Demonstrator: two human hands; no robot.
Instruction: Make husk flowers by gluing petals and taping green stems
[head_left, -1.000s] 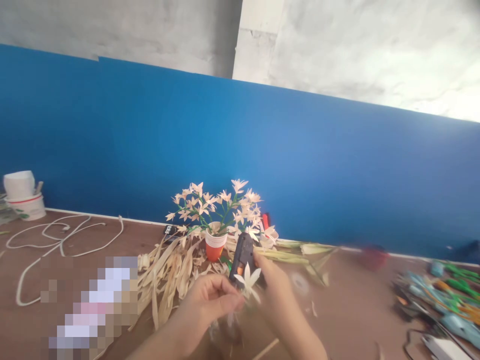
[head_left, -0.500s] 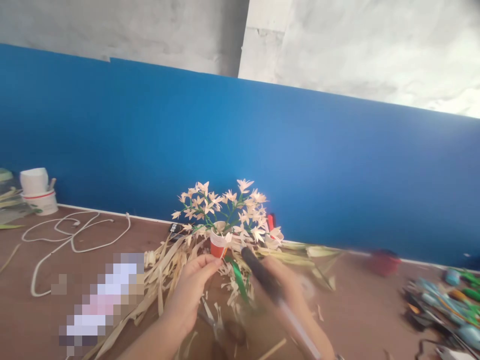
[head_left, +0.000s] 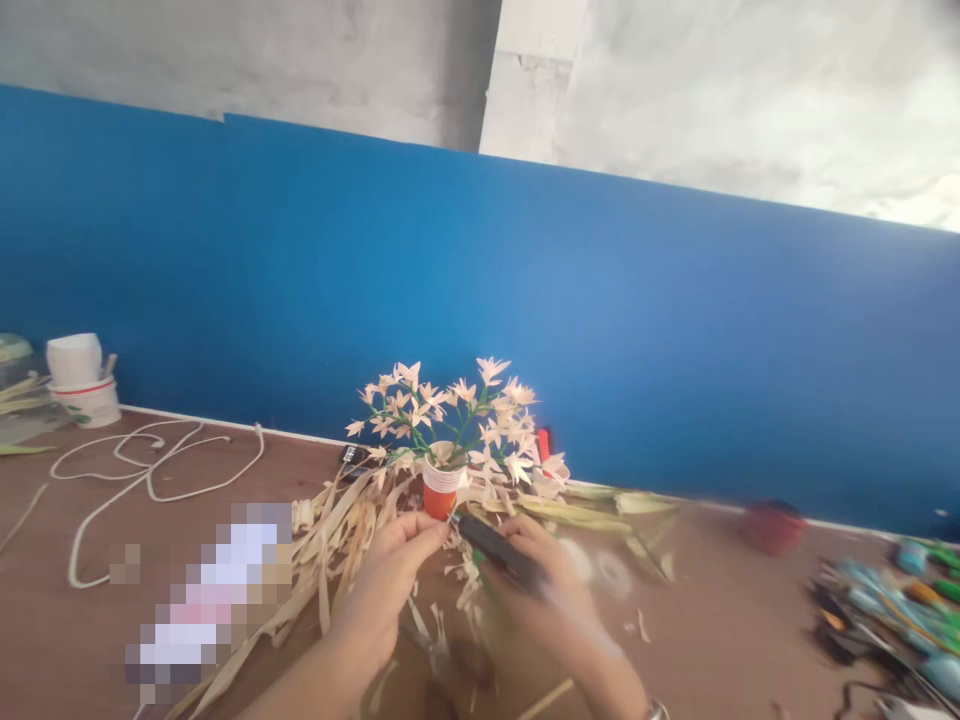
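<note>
My left hand [head_left: 401, 555] is closed in a pinch, thumb against fingers, on a thin flower stem whose end barely shows. My right hand [head_left: 551, 575] grips a dark glue gun [head_left: 499, 550], blurred by motion, its nozzle at the left fingertips. Just beyond stands an orange-and-white paper cup [head_left: 440, 488] holding green stems topped with pale, pointed flowers [head_left: 420, 405]. Scissors [head_left: 429, 635] lie on the table below and between my hands, partly blurred.
Dry husk strips [head_left: 341, 540] and scraps spread around the cup. At left are a white cable [head_left: 97, 520] and stacked white cups [head_left: 86, 400]. A red round object [head_left: 772, 527] and a coloured heap [head_left: 900, 600] are at right. A blue panel [head_left: 480, 270] rises behind.
My right hand has brought the glue gun's tip down and left to the left fingertips. The small flower above my left fingers no longer shows clearly. The view has shifted slightly.
</note>
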